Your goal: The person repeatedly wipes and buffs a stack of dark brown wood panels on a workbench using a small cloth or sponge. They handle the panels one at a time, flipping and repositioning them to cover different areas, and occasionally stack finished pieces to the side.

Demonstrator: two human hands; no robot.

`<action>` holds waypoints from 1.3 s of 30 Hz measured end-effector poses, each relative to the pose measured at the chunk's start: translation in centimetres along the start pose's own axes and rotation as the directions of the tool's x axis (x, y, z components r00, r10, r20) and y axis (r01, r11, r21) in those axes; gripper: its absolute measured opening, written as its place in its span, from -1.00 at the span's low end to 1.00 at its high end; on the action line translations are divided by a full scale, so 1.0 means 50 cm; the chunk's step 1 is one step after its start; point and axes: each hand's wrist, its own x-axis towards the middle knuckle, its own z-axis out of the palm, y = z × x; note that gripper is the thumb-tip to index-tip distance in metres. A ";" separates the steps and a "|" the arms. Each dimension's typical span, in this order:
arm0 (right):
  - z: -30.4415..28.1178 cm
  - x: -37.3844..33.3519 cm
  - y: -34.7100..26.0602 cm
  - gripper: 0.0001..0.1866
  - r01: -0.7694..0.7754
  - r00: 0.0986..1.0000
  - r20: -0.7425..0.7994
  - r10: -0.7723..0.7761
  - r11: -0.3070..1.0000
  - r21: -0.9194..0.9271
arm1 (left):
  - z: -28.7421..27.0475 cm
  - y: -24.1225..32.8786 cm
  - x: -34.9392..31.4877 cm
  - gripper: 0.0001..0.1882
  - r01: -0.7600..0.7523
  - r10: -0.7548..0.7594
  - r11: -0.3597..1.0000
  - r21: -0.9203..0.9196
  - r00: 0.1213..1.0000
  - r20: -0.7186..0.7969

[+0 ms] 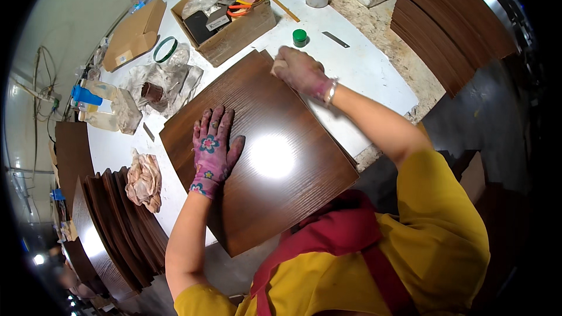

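A dark brown wood-grain panel (275, 123) lies turned at an angle on the white-topped table, with a bright glare on its middle. Another panel's edge shows beneath it along the right side. My left hand (213, 146), in a stained pink flowered glove, rests flat on the panel with its fingers spread. My right hand (301, 73), also gloved, is closed at the panel's far right edge. A small tan bit shows at its fingers, too little to name. A bracelet (332, 90) circles the right wrist.
A cardboard box (243, 32) with orange-handled scissors (243, 6) stands beyond the panel. Near it are a green-lidded jar (300, 37), a metal blade (335, 40) and dark and pale tubs. Bottles, rags and a crumpled cloth (144, 180) lie left. Stacked brown panels (451, 23) flank both sides.
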 end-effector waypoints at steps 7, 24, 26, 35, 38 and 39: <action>-0.048 -0.208 -0.006 -0.66 -0.122 0.991 0.054 0.119 0.991 0.055 | 0.000 0.003 -0.003 -0.36 0.001 -0.001 1.000 0.001 0.999 -0.033; -0.087 -0.647 -0.022 -0.60 -0.279 0.934 -0.162 0.318 0.934 0.222 | 0.042 -0.027 -0.008 -0.45 -0.029 0.044 0.992 0.124 0.991 -0.123; -0.074 -0.643 -0.030 -0.59 -0.191 0.899 -0.352 0.261 0.956 0.221 | 0.033 -0.021 -0.027 -0.45 -0.150 0.161 0.983 0.103 0.981 -0.108; 0.100 -0.630 -0.062 -0.67 -0.001 0.810 -0.573 -0.123 0.978 -0.211 | 0.009 -0.030 -0.127 -0.46 -0.202 0.206 0.978 0.059 0.977 -0.053; 0.062 -0.632 -0.055 -0.66 -0.020 0.775 -0.632 0.013 1.000 -0.004 | 0.007 -0.029 -0.129 -0.47 -0.225 0.227 0.974 0.032 0.970 -0.086; 0.039 -0.621 -0.042 -0.67 -0.018 0.727 -0.685 0.051 0.998 0.055 | 0.004 -0.026 -0.130 -0.47 -0.232 0.234 0.972 0.028 0.968 -0.095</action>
